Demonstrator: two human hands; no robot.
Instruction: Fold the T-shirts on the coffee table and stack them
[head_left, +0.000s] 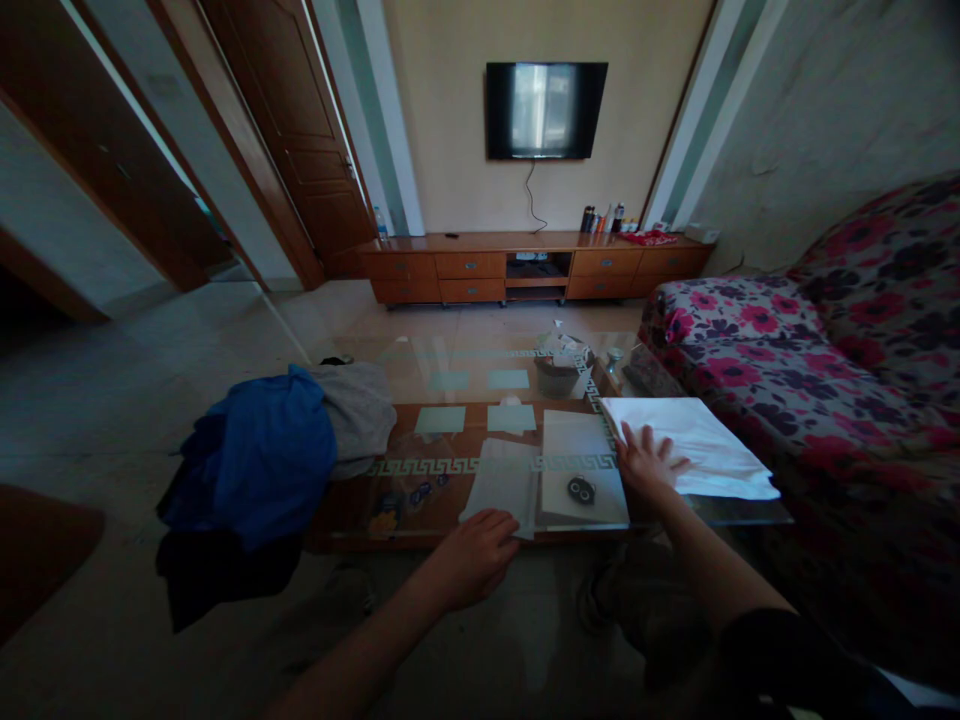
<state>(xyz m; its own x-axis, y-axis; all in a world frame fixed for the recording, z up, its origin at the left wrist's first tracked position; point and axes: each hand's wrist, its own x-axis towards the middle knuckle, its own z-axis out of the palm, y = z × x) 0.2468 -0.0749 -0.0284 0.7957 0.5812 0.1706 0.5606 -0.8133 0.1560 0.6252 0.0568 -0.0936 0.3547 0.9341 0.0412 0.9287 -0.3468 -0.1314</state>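
Observation:
My right hand point(649, 460) lies flat with spread fingers on a folded white cloth point(705, 450) at the right end of the glass coffee table point(349, 515). My left hand point(480, 555) is at the table's front edge, its fingers curled together; nothing shows in them, though their undersides are hidden. Just beyond it is a white sheet point(499, 480), which seems to lie under the glass. Between my hands a small dark object with two pale rings point(581, 490) sits over a white panel. A blue and grey heap of clothes point(266, 450) hangs over the table's left end.
A floral sofa point(757, 345) stands on the right. A filled waste bin point(561, 375) shows beyond the table. Against the far wall is a low wooden cabinet point(469, 270) with bottles on top, below a wall television point(546, 110). A wooden door point(289, 110) is at the left.

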